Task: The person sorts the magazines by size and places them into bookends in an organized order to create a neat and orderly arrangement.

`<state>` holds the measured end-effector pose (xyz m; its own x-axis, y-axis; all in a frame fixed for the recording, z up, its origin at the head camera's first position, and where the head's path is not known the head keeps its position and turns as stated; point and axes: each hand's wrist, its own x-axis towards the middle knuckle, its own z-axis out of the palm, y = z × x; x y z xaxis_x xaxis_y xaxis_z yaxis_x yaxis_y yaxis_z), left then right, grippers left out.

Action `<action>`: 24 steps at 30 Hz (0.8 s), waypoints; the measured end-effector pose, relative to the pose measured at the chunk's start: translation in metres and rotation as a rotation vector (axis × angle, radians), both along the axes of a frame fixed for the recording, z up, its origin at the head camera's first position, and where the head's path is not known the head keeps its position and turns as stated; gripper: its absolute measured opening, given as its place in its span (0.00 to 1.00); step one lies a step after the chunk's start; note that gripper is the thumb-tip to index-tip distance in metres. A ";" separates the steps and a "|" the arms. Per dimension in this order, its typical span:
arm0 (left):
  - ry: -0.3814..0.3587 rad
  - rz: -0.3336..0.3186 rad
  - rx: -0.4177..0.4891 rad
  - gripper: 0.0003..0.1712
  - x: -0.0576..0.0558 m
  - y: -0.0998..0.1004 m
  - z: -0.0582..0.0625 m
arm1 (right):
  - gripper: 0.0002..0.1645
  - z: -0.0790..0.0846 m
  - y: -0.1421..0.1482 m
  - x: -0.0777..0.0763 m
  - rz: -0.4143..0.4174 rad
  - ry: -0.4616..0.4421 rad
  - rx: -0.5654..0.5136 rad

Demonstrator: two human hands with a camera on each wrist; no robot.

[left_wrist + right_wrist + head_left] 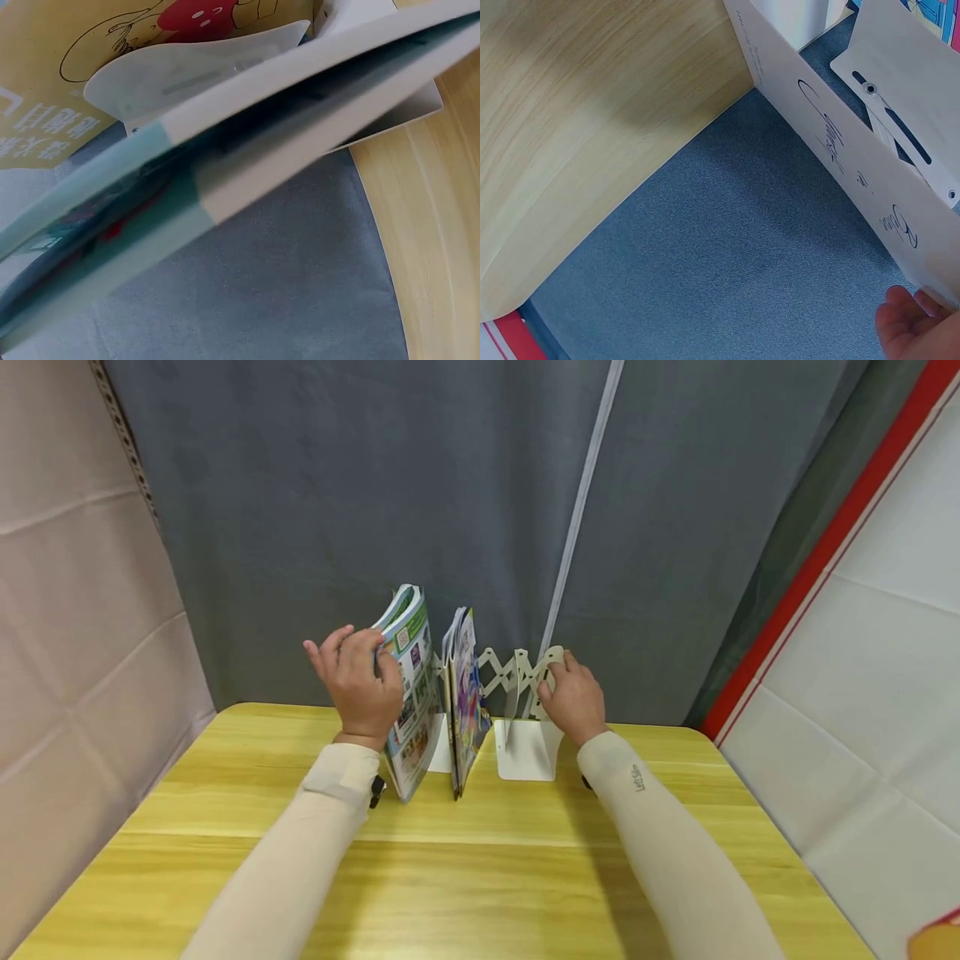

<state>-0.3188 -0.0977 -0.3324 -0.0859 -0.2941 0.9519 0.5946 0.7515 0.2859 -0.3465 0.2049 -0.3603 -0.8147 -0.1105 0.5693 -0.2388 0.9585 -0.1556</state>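
An expandable white bookend (527,752) with a zigzag lattice stands at the table's back edge. My right hand (576,700) grips its right end plate (840,150) by the upper edge, thumb on the inner side. To the left stands a thick, folded magazine (412,693), tilted, its open page edges (247,142) close in the left wrist view. My left hand (358,685) is at the magazine's near left side, fingers spread and raised, thumb over its cover. Between the plates, a thinner stack of colorful booklets (461,702) stands upright. The left hand is not visible in the left wrist view.
A wood-grain table (480,877) lies under everything. A grey curtain (360,485) hangs right behind its back edge. Pale fabric walls (75,635) rise at both sides, with a red strip (825,560) along the right one.
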 end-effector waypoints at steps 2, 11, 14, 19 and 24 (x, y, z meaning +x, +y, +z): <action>-0.006 -0.004 -0.014 0.08 -0.001 -0.001 -0.001 | 0.22 0.000 0.001 0.000 -0.004 -0.007 -0.001; -0.077 -0.063 -0.138 0.13 0.007 -0.015 -0.006 | 0.22 -0.003 0.004 -0.003 0.006 -0.010 -0.022; -0.080 -0.120 -0.157 0.16 0.018 -0.021 -0.006 | 0.23 -0.002 0.005 -0.006 0.025 -0.019 -0.074; -0.056 -0.219 -0.174 0.18 0.042 -0.035 -0.013 | 0.25 0.002 0.002 0.009 0.001 -0.021 -0.084; -0.223 -0.194 -0.267 0.19 0.068 -0.055 -0.039 | 0.26 -0.002 -0.009 0.051 0.043 0.047 -0.059</action>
